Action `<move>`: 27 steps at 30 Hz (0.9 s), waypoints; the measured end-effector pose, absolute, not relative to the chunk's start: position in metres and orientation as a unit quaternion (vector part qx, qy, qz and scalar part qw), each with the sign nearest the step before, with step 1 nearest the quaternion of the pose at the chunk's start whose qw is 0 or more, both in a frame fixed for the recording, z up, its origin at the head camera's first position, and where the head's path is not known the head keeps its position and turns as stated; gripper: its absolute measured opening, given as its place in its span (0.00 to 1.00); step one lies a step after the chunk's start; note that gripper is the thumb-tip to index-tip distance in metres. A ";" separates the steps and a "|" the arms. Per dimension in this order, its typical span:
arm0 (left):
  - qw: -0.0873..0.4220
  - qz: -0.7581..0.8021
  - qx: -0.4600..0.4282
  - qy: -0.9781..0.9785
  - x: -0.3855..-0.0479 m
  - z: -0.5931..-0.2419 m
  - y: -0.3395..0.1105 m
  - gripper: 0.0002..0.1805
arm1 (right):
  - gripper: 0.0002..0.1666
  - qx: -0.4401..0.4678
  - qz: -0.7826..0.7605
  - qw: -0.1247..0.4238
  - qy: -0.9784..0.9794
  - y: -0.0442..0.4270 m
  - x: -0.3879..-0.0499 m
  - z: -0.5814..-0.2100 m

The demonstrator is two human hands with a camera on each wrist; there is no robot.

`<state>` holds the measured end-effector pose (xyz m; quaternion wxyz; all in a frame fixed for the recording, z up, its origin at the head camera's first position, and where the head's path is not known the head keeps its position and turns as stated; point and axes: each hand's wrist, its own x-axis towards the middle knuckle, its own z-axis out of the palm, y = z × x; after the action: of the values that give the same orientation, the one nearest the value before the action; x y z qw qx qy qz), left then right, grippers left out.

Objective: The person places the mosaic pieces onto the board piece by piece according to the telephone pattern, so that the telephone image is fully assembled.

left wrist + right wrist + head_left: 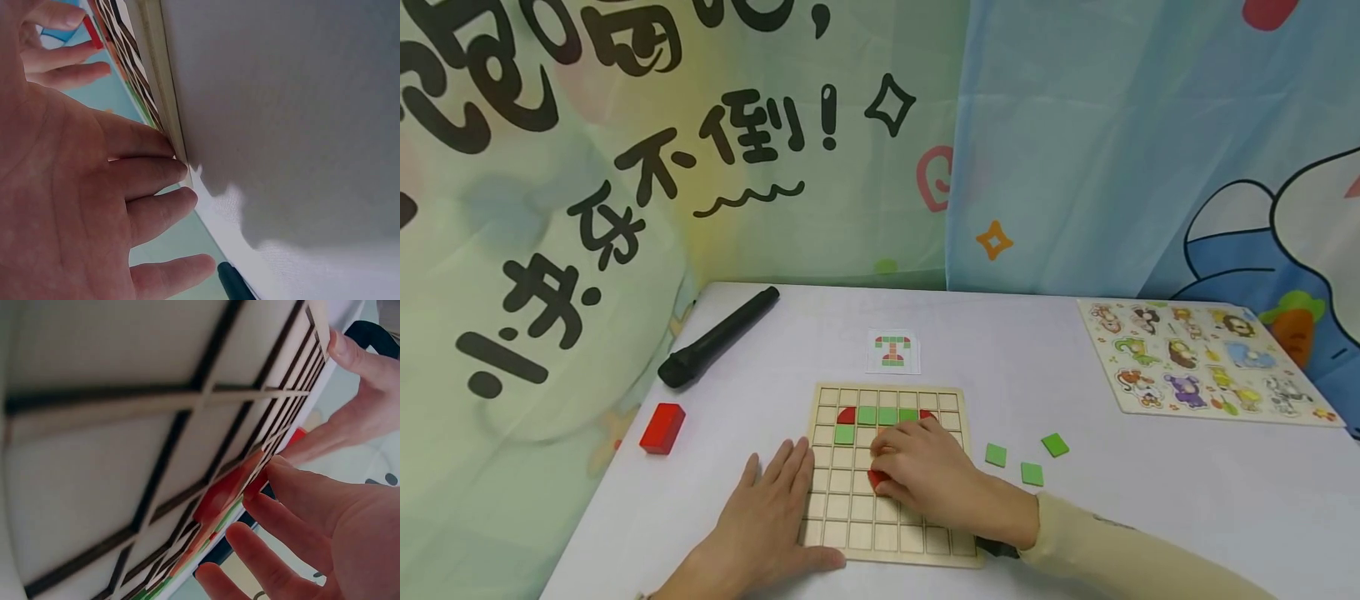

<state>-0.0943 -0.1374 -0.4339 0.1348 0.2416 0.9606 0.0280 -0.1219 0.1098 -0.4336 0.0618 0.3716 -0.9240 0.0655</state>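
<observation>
A wooden grid board lies on the table. In its upper rows sit several green square tiles and a red quarter-round tile; another red tile is partly covered by my right hand. That hand is over the middle of the board, pinching a small red tile between thumb and index finger. Another red tile lies on the board beside it in the right wrist view. My left hand rests at the board's left edge, fingers straight, thumb by the lower edge.
A pattern card lies behind the board. Loose green tiles are to its right. Further out are a black microphone, a red block and an animal puzzle board. A dark object shows under the right wrist.
</observation>
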 end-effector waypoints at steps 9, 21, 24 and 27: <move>0.140 0.027 0.239 0.961 -0.096 -0.433 -0.137 0.70 | 0.08 0.383 0.047 0.075 -0.919 0.109 -0.122 -0.436; 0.136 0.041 0.233 0.962 -0.095 -0.435 -0.137 0.70 | 0.18 0.342 0.072 0.106 -0.931 0.112 -0.121 -0.435; 0.136 0.042 0.233 0.962 -0.095 -0.435 -0.137 0.70 | 0.16 0.344 0.068 0.107 -0.931 0.112 -0.121 -0.436; 0.138 0.042 0.234 0.961 -0.095 -0.435 -0.136 0.70 | 0.14 0.346 0.062 0.107 -0.930 0.111 -0.121 -0.437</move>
<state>-0.0947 -0.1365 -0.4347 0.1384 0.2341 0.9614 0.0423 -0.1212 0.1111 -0.4366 0.1071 0.3456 -0.9302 0.0620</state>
